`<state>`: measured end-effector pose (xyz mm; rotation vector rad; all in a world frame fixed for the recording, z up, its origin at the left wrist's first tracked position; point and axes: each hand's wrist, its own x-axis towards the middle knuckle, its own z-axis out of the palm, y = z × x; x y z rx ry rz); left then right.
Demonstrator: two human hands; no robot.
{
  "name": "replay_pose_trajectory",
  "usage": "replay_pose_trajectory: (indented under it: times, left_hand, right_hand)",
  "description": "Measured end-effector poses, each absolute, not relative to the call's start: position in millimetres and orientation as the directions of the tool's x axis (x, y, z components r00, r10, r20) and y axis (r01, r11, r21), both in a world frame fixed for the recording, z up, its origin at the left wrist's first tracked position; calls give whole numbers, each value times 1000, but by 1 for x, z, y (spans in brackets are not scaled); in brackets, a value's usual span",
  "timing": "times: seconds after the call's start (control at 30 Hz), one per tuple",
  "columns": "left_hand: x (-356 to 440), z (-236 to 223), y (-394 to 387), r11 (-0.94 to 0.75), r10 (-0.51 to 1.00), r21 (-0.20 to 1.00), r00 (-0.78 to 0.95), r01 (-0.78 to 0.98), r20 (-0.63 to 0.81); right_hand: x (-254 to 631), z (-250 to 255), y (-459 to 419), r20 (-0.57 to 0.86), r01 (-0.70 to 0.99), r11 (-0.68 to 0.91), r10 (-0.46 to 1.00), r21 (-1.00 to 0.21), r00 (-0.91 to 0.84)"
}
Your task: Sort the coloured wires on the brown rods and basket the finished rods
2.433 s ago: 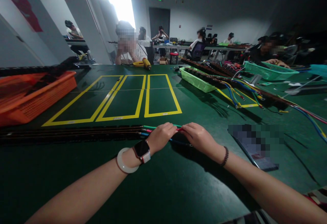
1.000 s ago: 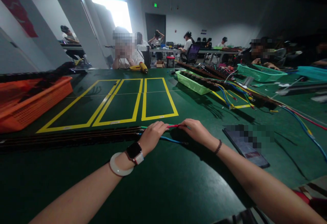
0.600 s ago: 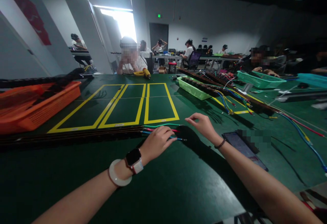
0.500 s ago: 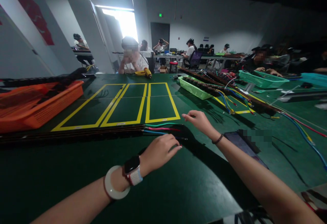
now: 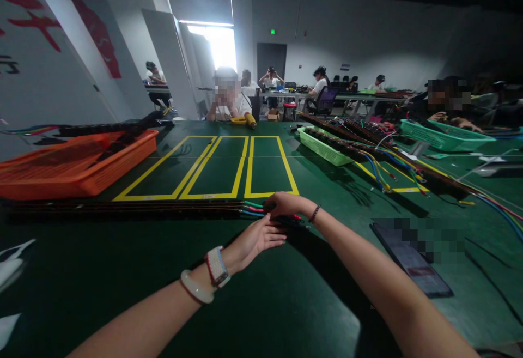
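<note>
A long dark-sleeved cable bundle lies across the green table, with green, red and blue wires coming out of its right end. My right hand is over these wires from the far side, its fingers curled down around them. The right fingertips are partly hidden. On the near side, my left hand is turned with the palm partly up and its fingers stretched out beneath the wire ends. The left fingertips are close to the wires; whether they touch is unclear. A watch and a pale bangle are on the left wrist.
Yellow tape rectangles mark the table beyond the bundle. An orange basket stands left; a light green basket with cable bundles stands right. A phone lies by my right forearm. A yellow tool rests near a seated person.
My right hand has moved left and down onto the wires. My left hand has turned over and straightened its fingers. The camera view has shifted, and the wire ends are now partly covered.
</note>
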<state>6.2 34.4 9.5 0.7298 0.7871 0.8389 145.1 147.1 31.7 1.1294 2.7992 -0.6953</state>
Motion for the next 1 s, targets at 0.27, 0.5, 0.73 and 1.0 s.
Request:
replay_pose_trajectory:
  times: [0.27, 0.5, 0.73, 1.0]
  left_hand:
    - [13, -1, 42, 425, 903, 686, 331, -591, -274]
    - [16, -2, 44, 347, 935, 656, 191, -671, -299]
    - [13, -13, 50, 360, 926, 616, 190, -701, -325]
    - [13, -4, 45, 371, 924, 657, 191, -656, -331]
  right_hand:
    - [133, 44, 107, -2, 775, 632, 775, 22, -632]
    - [121, 42, 87, 8, 622, 744, 640, 244, -768]
    - [129, 47, 88, 1, 580, 789, 592, 200, -806]
    - [167, 62, 122, -275, 730, 651, 677, -210, -683]
